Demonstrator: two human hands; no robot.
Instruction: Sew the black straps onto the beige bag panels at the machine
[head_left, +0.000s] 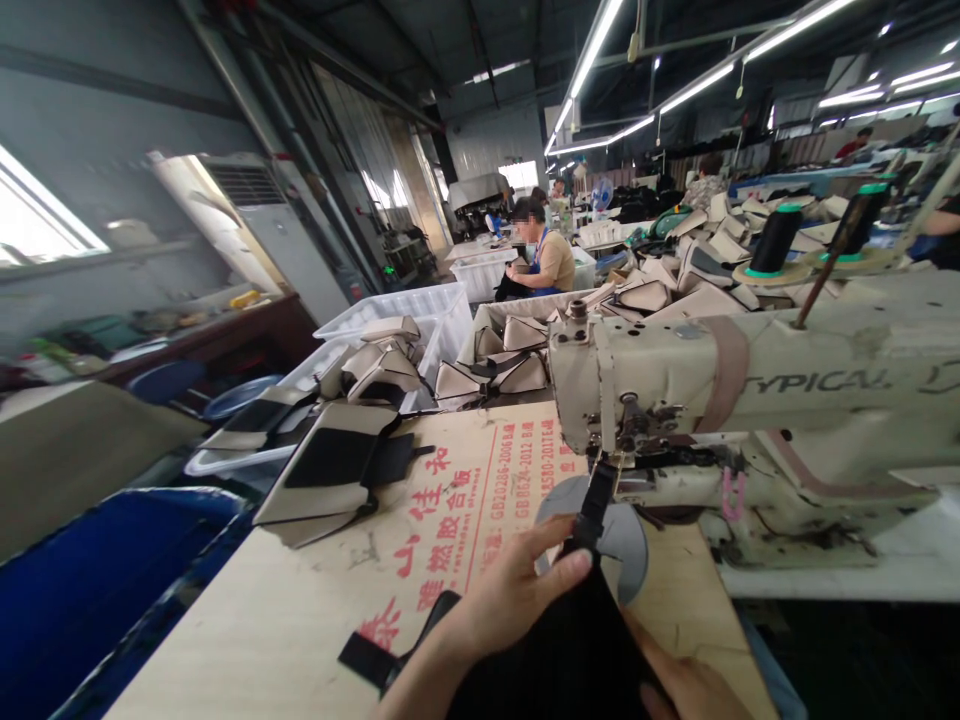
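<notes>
My left hand (517, 590) pinches a black strap (595, 500) just below the needle area of the sewing machine (637, 390). The strap runs up under the machine's presser foot and joins a black fabric piece (555, 665) that hangs toward me. At the lower right, my right hand (686, 685) grips the edge of that fabric, its fingers partly hidden by the cloth and the frame edge. A black strap end (367, 660) sticks out beside my left wrist. Beneath the strap lies a round grey plate (630, 550).
On the plywood table (300, 620) rests a beige and black sewn piece (330, 465). White plastic crates (442, 310) with similar pieces stand behind it. A blue bin (112, 600) is at left. Black thread cones (776, 240) stand behind the machine. A co-worker (555, 260) sits farther back.
</notes>
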